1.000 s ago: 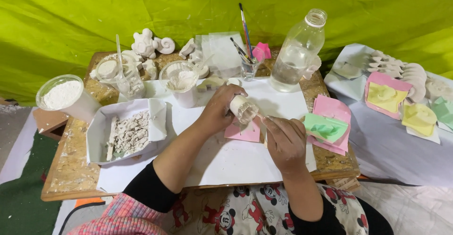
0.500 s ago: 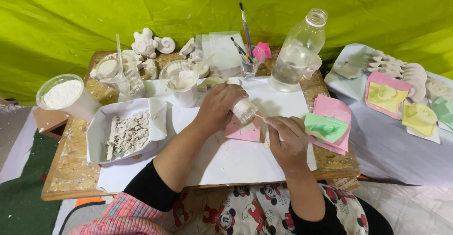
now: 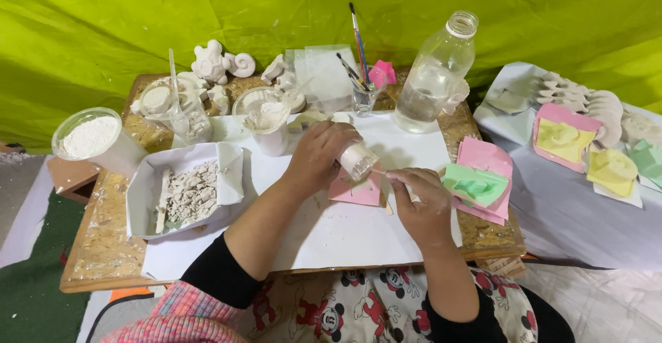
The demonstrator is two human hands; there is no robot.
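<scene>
Bottle (image 3: 436,74) behind sheet (image 3: 331,226) (tray (image 3: 148,191) left)

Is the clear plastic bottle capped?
No. The clear plastic bottle stands upright at the back of the table with its mouth open and no cap on it.

Small white plastic cup (image 3: 358,161): tipped on its side, mouth toward 4 o'clock, raised just above the mould. Square pink silicone mould (image 3: 355,190): flat on white paper, directly under the cup, near table centre, partly hidden at 10 o'clock.

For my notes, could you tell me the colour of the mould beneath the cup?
Pink mould, head view.
</scene>
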